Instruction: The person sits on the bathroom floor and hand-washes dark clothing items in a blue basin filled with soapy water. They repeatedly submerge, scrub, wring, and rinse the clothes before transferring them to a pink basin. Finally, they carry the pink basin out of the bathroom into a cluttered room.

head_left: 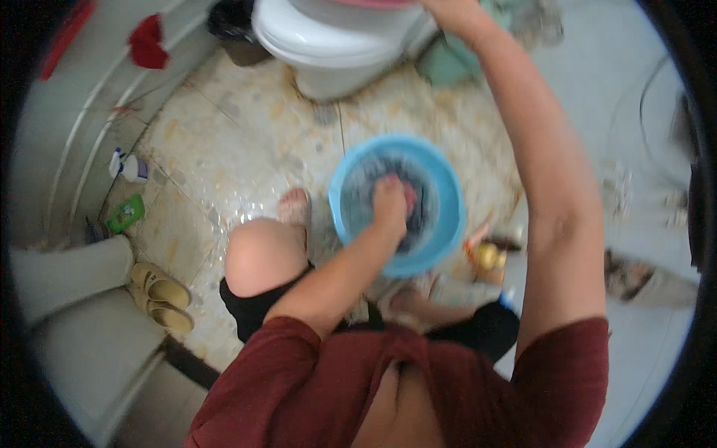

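A light blue plastic basin (pixel 454 210) stands on the tiled floor in front of me, with cloudy water and dark cloth (pixel 417 224) in it. My left hand (pixel 394 199) is down in the basin at the cloth; blur hides whether its fingers grip it. My right arm reaches far forward to the toilet (pixel 330 50). There my right hand (pixel 451 14) is at the edge of a pink object (pixel 381 3), mostly cut off by the top of the picture. The fingers of that hand are not clearly seen.
A black-lined bin (pixel 235 25) stands beside the toilet. A white spray bottle (pixel 134 168), a green bottle (pixel 126 214) and yellowish slippers (pixel 165 294) lie to the left on wet tiles. Green plastic (pixel 448 61) is right of the toilet; a yellow object (pixel 490 256) is right of the basin.
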### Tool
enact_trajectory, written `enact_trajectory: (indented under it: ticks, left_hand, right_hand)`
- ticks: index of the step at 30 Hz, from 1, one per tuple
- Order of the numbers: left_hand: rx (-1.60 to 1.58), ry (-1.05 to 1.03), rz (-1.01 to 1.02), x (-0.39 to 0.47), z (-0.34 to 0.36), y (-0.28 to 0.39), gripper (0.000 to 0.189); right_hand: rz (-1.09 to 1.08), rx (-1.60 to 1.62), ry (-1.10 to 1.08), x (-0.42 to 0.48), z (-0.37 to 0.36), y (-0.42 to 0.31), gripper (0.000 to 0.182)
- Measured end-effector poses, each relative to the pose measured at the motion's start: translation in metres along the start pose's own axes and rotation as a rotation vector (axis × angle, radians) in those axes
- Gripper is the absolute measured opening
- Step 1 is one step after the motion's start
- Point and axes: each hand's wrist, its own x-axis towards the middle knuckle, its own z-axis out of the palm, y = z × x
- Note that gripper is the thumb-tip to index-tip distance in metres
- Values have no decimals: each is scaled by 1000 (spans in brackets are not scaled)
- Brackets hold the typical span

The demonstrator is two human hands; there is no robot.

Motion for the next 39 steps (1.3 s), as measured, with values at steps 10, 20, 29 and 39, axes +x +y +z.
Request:
enact_trajectory:
  ticks: [10,20,29,39]
  left_hand:
    - [137,261,60,22,-36,15,25]
    - [162,266,15,39,-38,11,26]
    - [235,218,-17,41,-42,0,25]
    - [350,233,-123,49,-57,-17,26]
  right_hand:
    - [869,-46,-659,-392,152,192,26]
    - [799,451,-1151,-421,285,86,52]
    - [710,-143,-407,-342,255,185,40]
    - [1092,169,-553,-417,238,166,42]
